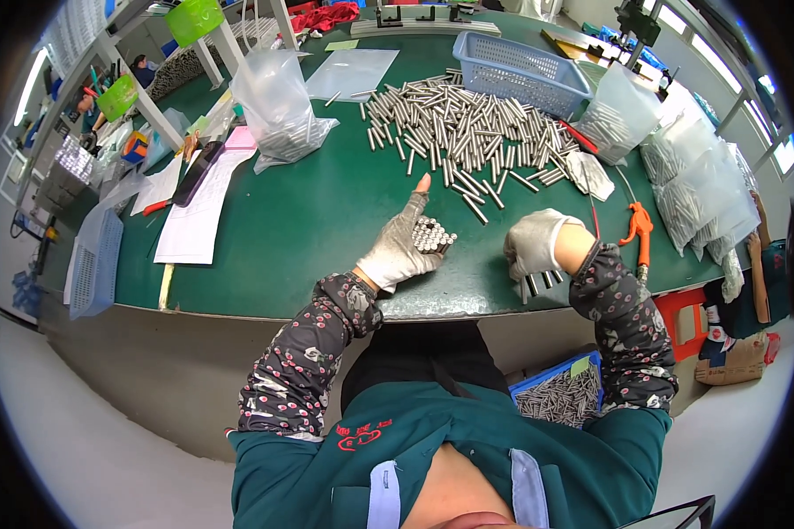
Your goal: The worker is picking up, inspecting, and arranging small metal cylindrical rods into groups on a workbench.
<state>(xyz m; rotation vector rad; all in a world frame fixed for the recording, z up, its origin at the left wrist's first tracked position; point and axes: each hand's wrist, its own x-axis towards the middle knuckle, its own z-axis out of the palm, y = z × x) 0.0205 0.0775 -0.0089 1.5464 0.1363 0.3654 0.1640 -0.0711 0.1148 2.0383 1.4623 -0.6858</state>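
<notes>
My left hand (400,249), in a pale work glove, is wrapped round a bundle of metal pins (431,235) whose round ends face up; the thumb points away, its tip bare. My right hand (535,242), gloved too, is closed over several more pins, whose ends (543,282) stick out below the fingers toward the table's front edge. Its fingertips are hidden beneath the hand. Beyond both hands spreads a large loose heap of short steel pins (468,132) on the green table (265,256).
A blue perforated basket (525,75) stands behind the heap. Pin-filled plastic bags (282,115) sit left and right. An orange air gun (640,231) lies at right, near a white rag (591,175). Papers (205,207) lie at left. Below the table is a blue bin of pins (560,395).
</notes>
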